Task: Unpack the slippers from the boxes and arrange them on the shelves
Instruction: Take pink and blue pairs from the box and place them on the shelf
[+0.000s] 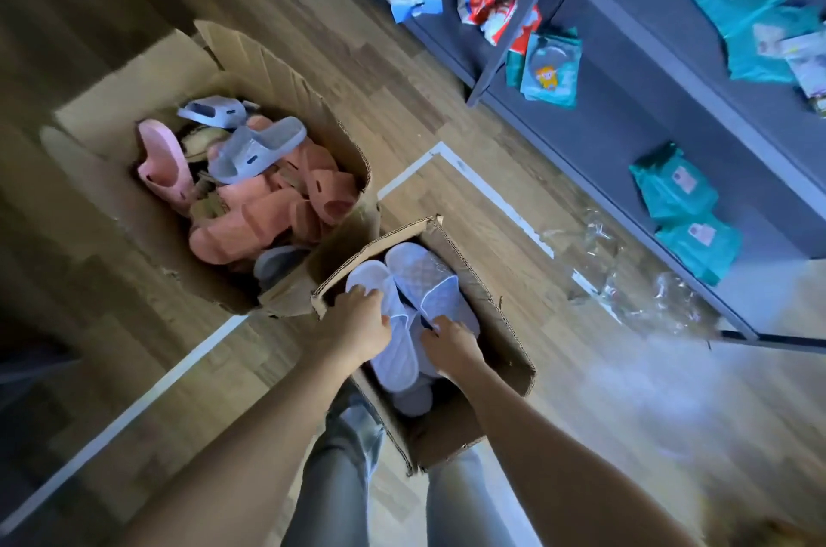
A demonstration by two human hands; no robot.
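Cardboard-deep in the small box [496, 318], gripping one white slipper [395, 354] with the curled left hand [357, 323] and pinching its neighbour [424, 273] with the right hand [451, 349].

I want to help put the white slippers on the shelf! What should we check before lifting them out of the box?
1. Left hand grips one white slipper: ok.
2. Right hand grips the other white slipper: ok.
3. Small box open on top, nothing blocking: ok.
4. Small box emptied after this pair: not ok, more white slippers lie underneath.
5. Shelf has bare room between packets: ok.
6. Floor by the shelf free: not ok, clear plastic wrap lies there.
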